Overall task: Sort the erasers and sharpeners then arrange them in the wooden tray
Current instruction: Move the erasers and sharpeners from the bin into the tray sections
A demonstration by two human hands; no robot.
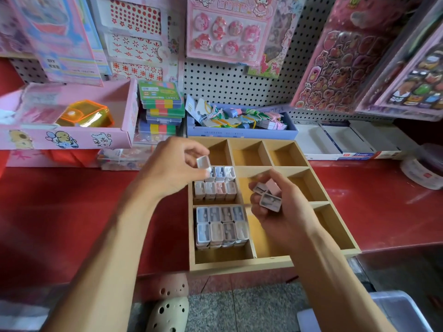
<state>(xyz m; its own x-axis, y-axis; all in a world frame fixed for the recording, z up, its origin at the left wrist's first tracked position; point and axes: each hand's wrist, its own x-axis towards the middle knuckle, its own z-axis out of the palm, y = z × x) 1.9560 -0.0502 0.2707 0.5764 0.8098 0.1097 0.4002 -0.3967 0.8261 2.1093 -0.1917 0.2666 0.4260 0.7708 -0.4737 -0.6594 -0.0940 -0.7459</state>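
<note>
- At nine o'clock we see a pink cardboard box with cartoon stickers (67, 137) on the red counter (60, 200); inside it lies an orange translucent plastic case (86, 113).
- Just right of that box stands a stack of flat green, blue and red plastic cases (163, 109), and at twelve o'clock a lilac open carton of tagged pastel trinkets (242, 130) sits below the white perforated pegboard (230, 82).
- Our left hand (172, 168) hovers at the ten o'clock corner of the light wooden nine-compartment tray (239, 263), thumb and fingertips pinching a small white rectangular sharpener (203, 162) just above the middle-left compartment.
- That middle-left compartment holds two rows of upright pastel rectangular sharpeners (215, 185); the near-left compartment, at seven o'clock in the tray, holds a packed block of grey, blue and pink sharpeners (221, 226), stacked at least two deep.
- Our right hand (280, 207) is over the tray's centre, fingers curled round a cluster of sharpeners: a grey sharpener (271, 202) faces us and a pale pink sharpener (273, 186) lies behind it.
- The tray's other compartments show bare wood.
- At two o'clock lie white and blue shallow cardboard boxes (335, 142); pink sticker sheets (340, 56) hang above them.
</note>
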